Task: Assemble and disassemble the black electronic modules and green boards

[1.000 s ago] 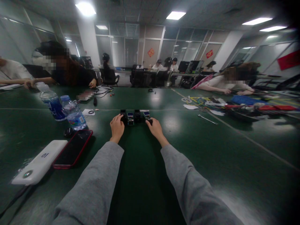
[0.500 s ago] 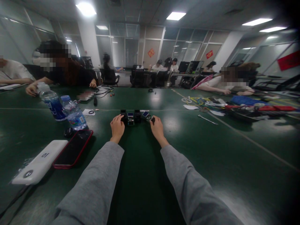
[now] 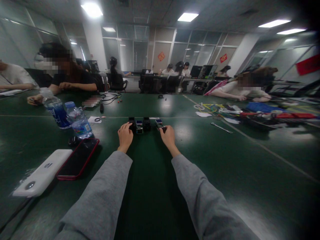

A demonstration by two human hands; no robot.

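My left hand [image 3: 125, 134] has its fingers curled against the left side of a small black block [image 3: 131, 124], steadying it on the green table. Right of that block, a small circuit module with a screen [image 3: 139, 126] stands between it and a second black block [image 3: 146, 123]. My right hand [image 3: 168, 135] pinches a similar small screen module [image 3: 158, 123] by its lower right edge. This module is apart from the row, a little to its right. The fingertips partly cover its lower side.
Two plastic bottles [image 3: 79, 120], a red-edged phone [image 3: 78, 158] and a white power bank [image 3: 42, 173] lie to the left. A wrench [image 3: 221, 127] is at right, before a pile of cables and tools [image 3: 270, 115]. Co-workers sit across the green table [image 3: 155, 193].
The module in my right hand has turned from a slant to nearly level and shifted slightly right. My left hand keeps its place. A co-worker at left has drawn one arm in.
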